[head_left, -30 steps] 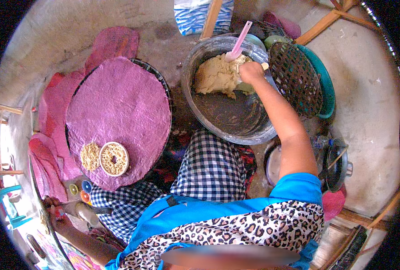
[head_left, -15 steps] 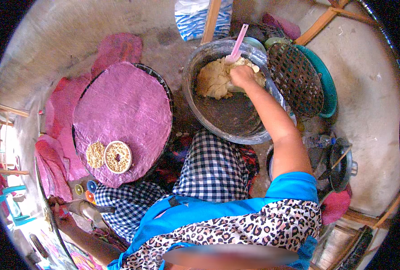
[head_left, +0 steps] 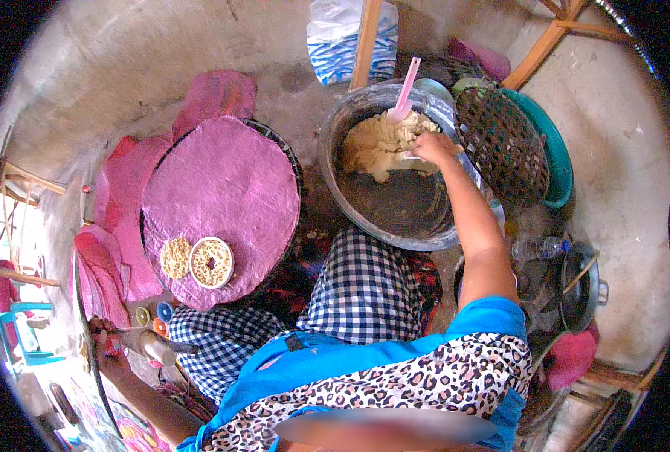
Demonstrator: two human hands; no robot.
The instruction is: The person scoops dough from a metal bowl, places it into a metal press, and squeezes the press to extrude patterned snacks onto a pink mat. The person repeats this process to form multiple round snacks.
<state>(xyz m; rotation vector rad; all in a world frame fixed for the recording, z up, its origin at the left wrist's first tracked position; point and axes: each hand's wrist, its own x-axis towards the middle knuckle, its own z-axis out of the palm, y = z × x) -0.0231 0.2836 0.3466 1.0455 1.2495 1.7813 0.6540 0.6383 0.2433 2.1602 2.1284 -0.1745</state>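
The right hand [head_left: 431,146] presses into the pale dough [head_left: 380,143] at the far side of the metal basin [head_left: 350,211] — fingers curled into it, beside a pink spatula [head_left: 404,96]. The left hand [head_left: 107,348] grips a small metal tool [head_left: 154,345] near the pink tray's [head_left: 222,181] near edge — where two noodle coils [head_left: 199,260] lie.

pale yellow dough [head_left: 376,147] sits heaped at the far side of the big grey metal basin [head_left: 384,226], lumpy and soft; the near half of the basin shows bare, dark and smeared. a pink plastic scoop [head_left: 404,94] stands tilted in the dough, handle leaning past the far rim.
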